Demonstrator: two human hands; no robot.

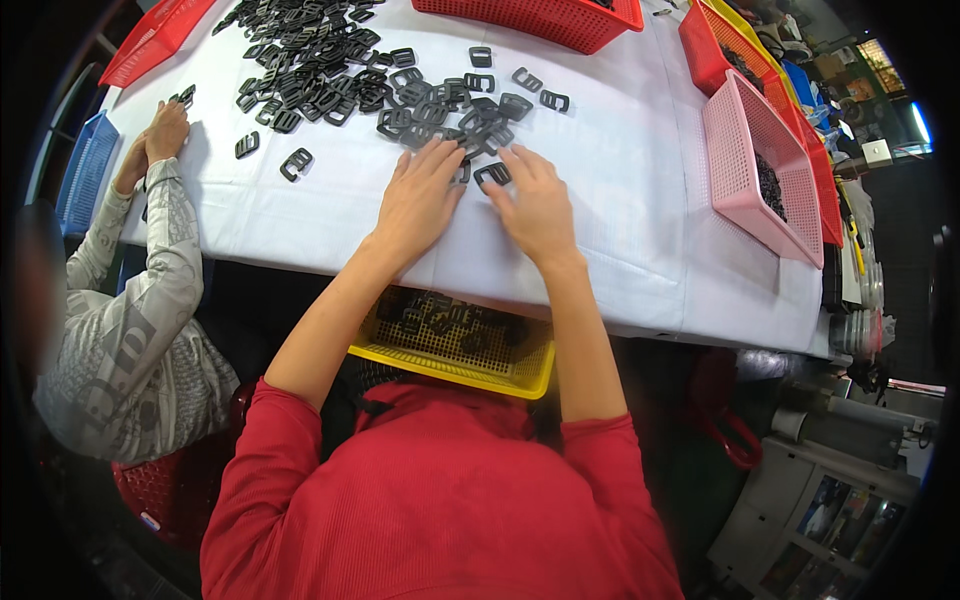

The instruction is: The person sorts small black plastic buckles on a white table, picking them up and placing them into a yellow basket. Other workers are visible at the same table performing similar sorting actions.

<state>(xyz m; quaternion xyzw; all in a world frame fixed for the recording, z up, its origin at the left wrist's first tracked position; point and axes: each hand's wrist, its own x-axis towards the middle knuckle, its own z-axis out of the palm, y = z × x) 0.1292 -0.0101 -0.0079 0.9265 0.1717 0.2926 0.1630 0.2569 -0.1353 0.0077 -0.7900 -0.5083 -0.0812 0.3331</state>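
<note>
Black plastic buckles (pixel 312 72) lie in a large heap on the white-covered table, thinning out toward me. My left hand (pixel 420 195) rests with fingers stretched out at the near edge of the looser buckles, its fingertips touching some of them. Beside it my right hand (pixel 535 203) has its thumb and fingers apart, with one buckle (pixel 492 175) lying by the thumb and index finger. A buckle between the two hands is partly hidden by the left fingers. In front of my body, below the table edge, a yellow basket (pixel 450 372) holds more dark pieces.
A red basket (pixel 530 25) stands at the far side, a pink basket (pixel 765 165) with dark pieces at the right. Blue (pixel 88 172) and red (pixel 150 42) baskets are at the left. A co-worker's hands (pixel 160 140) are on the table's left end, near a few buckles.
</note>
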